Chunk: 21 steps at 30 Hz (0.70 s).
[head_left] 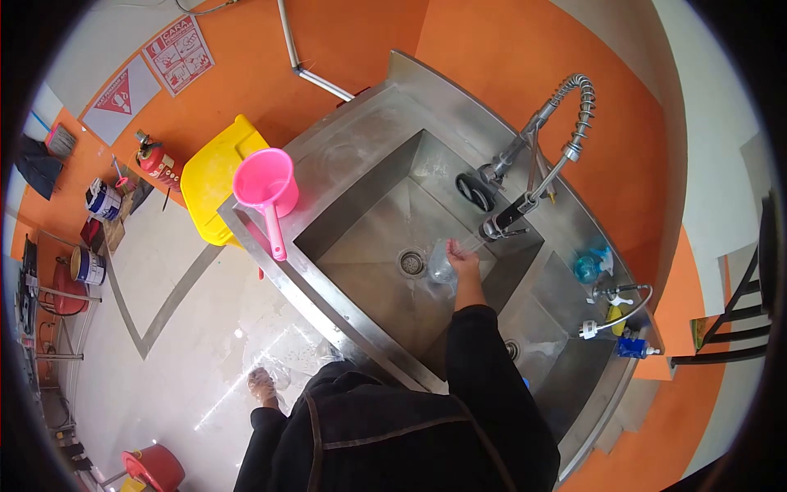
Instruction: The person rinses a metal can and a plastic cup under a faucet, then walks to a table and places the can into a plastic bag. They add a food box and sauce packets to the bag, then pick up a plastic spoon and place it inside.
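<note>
The right hand (pixel 461 261) reaches out over the deep steel sink (pixel 361 238), its fingers closed around a clear plastic container (pixel 441 264) held just left of the palm, above the drain (pixel 411 262). The black nozzle of the spring-coiled spray faucet (pixel 525 205) points at it from just right and beyond. The left hand is out of view. A pink dipper (pixel 266 187) rests on the sink's left rim. Farther left stand a yellow caution sign (pixel 213 176) and a red fire extinguisher (pixel 154 160) against the orange wall (pixel 344 33). A blue spray bottle (pixel 590 264) sits on the right ledge.
</note>
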Each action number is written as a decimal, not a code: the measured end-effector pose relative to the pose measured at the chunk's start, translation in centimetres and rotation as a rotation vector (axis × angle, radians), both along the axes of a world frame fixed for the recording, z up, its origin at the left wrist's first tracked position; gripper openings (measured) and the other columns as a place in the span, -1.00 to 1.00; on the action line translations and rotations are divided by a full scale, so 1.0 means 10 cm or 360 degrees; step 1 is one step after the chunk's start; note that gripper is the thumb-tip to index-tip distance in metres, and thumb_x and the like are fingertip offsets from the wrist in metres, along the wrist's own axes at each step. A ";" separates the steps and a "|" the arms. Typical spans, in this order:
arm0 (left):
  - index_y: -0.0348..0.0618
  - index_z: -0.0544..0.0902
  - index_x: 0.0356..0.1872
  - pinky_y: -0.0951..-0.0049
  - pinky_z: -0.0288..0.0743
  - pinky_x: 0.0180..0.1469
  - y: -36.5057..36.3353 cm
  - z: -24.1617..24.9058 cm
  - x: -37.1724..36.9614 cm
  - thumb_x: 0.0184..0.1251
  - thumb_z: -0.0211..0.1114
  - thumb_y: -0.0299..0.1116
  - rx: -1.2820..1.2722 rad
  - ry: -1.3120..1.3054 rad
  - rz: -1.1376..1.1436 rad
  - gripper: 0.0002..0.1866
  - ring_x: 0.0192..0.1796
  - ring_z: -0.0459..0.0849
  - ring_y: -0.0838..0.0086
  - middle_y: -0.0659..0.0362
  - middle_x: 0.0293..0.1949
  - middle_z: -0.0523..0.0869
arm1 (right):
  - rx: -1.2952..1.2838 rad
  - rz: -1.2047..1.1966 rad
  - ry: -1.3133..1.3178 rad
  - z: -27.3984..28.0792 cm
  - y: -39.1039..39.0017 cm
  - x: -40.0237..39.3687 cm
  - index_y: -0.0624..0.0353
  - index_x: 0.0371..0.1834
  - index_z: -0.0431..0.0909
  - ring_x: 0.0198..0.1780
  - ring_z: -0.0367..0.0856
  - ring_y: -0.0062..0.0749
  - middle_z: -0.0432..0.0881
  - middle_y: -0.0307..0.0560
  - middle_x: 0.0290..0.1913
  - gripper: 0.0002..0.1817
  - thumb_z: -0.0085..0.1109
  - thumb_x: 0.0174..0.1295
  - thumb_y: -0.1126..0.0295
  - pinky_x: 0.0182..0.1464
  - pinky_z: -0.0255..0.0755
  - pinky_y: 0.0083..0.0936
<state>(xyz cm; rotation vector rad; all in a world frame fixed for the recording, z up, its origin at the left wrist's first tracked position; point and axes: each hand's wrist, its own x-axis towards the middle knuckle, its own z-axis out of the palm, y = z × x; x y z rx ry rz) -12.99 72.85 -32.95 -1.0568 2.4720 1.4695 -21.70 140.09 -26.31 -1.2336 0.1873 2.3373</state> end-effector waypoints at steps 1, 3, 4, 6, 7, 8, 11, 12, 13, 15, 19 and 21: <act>-0.19 0.60 -0.37 0.36 0.47 -0.37 0.00 -0.05 0.01 0.22 0.12 -0.16 -0.0214 0.0040 -0.0045 -0.72 -0.40 0.64 0.33 0.06 -0.44 0.67 | -0.0019 -0.0018 0.0033 -0.01 0.01 -0.01 0.36 0.15 0.22 0.04 0.44 -0.01 0.40 0.18 0.07 -0.45 -0.39 0.30 0.12 0.01 0.40 -0.20; -0.18 0.60 -0.35 0.35 0.47 -0.40 0.05 -0.11 0.05 0.22 0.12 -0.18 -0.0642 0.0117 -0.0135 -0.74 -0.43 0.64 0.32 0.07 -0.45 0.66 | 0.0142 0.0042 0.0016 -0.03 0.01 -0.02 0.36 0.16 0.22 0.03 0.44 -0.02 0.40 0.17 0.07 -0.45 -0.39 0.29 0.12 0.01 0.39 -0.22; -0.18 0.61 -0.34 0.35 0.47 -0.39 0.03 -0.12 0.04 0.22 0.12 -0.17 -0.0503 0.0093 -0.0119 -0.73 -0.42 0.64 0.31 0.06 -0.45 0.67 | 0.0223 0.0069 0.0006 -0.04 0.01 -0.02 0.37 0.16 0.21 0.03 0.44 -0.02 0.40 0.17 0.07 -0.44 -0.39 0.29 0.11 0.01 0.39 -0.23; -0.16 0.62 -0.32 0.35 0.47 -0.38 -0.04 -0.12 0.02 0.21 0.12 -0.16 -0.0225 0.0045 -0.0090 -0.73 -0.41 0.64 0.30 0.06 -0.44 0.67 | 0.0148 0.0087 0.0047 -0.10 0.06 0.00 0.37 0.15 0.22 0.03 0.45 -0.02 0.40 0.18 0.07 -0.45 -0.39 0.29 0.12 0.00 0.38 -0.24; -0.16 0.62 -0.33 0.34 0.47 -0.37 -0.04 -0.13 0.02 0.21 0.12 -0.16 -0.0238 0.0016 -0.0085 -0.73 -0.40 0.64 0.30 0.06 -0.44 0.67 | 0.0111 0.0095 0.0068 -0.13 0.08 0.01 0.37 0.14 0.22 0.02 0.45 -0.01 0.40 0.18 0.07 -0.45 -0.39 0.29 0.12 0.00 0.38 -0.25; -0.16 0.62 -0.34 0.34 0.47 -0.36 0.02 -0.02 0.02 0.21 0.13 -0.16 -0.0252 -0.0012 -0.0081 -0.73 -0.39 0.65 0.30 0.06 -0.44 0.68 | 0.0146 0.0093 0.0037 -0.14 0.08 0.02 0.38 0.13 0.24 0.00 0.45 -0.02 0.41 0.18 0.06 -0.46 -0.39 0.30 0.13 -0.01 0.38 -0.26; -0.16 0.63 -0.36 0.35 0.47 -0.37 0.03 -0.02 0.00 0.21 0.13 -0.15 -0.0345 -0.0036 -0.0059 -0.72 -0.39 0.65 0.32 0.07 -0.46 0.67 | 0.0191 0.0113 0.0001 -0.17 0.09 0.04 0.40 0.07 0.27 -0.06 0.46 -0.03 0.43 0.19 0.00 -0.50 -0.38 0.30 0.17 -0.04 0.38 -0.27; -0.16 0.63 -0.37 0.36 0.47 -0.39 0.02 -0.05 0.00 0.21 0.13 -0.15 -0.0384 -0.0033 -0.0050 -0.72 -0.40 0.64 0.34 0.07 -0.46 0.67 | 0.0166 0.0138 0.0025 -0.18 0.10 0.05 0.40 0.06 0.28 -0.08 0.46 -0.04 0.44 0.20 -0.03 -0.51 -0.37 0.30 0.19 -0.05 0.38 -0.27; -0.16 0.62 -0.37 0.37 0.47 -0.41 0.01 -0.07 0.00 0.22 0.13 -0.15 -0.0409 -0.0033 -0.0058 -0.72 -0.41 0.64 0.36 0.08 -0.48 0.67 | 0.0141 0.0163 0.0051 -0.19 0.12 0.05 0.41 0.04 0.29 -0.11 0.46 -0.05 0.45 0.20 -0.05 -0.53 -0.37 0.30 0.20 -0.06 0.39 -0.27; -0.15 0.62 -0.37 0.38 0.46 -0.47 0.06 -0.02 -0.01 0.22 0.13 -0.15 -0.0460 -0.0032 -0.0071 -0.73 -0.44 0.63 0.39 0.09 -0.50 0.65 | 0.0194 0.0196 0.0040 -0.30 0.15 0.05 0.42 0.01 0.30 -0.12 0.46 -0.06 0.45 0.20 -0.07 -0.54 -0.37 0.30 0.22 -0.09 0.40 -0.28; -0.15 0.60 -0.33 0.45 0.43 -0.53 0.08 0.02 0.00 0.23 0.14 -0.15 -0.0172 0.0069 -0.0060 -0.73 -0.48 0.60 0.44 0.14 -0.49 0.64 | 0.0062 0.0206 0.0090 -0.36 0.20 0.05 0.40 0.02 0.31 -0.10 0.44 -0.06 0.43 0.20 -0.05 -0.56 -0.35 0.30 0.23 -0.11 0.42 -0.26; -0.15 0.59 -0.32 0.48 0.43 -0.55 0.03 -0.04 0.01 0.24 0.12 -0.17 0.0068 0.0182 -0.0074 -0.75 -0.50 0.58 0.45 0.16 -0.49 0.63 | 0.0045 0.0046 0.0028 -0.29 0.15 0.02 0.36 0.04 0.31 -0.06 0.44 -0.04 0.41 0.18 -0.01 -0.56 -0.35 0.30 0.23 -0.09 0.43 -0.23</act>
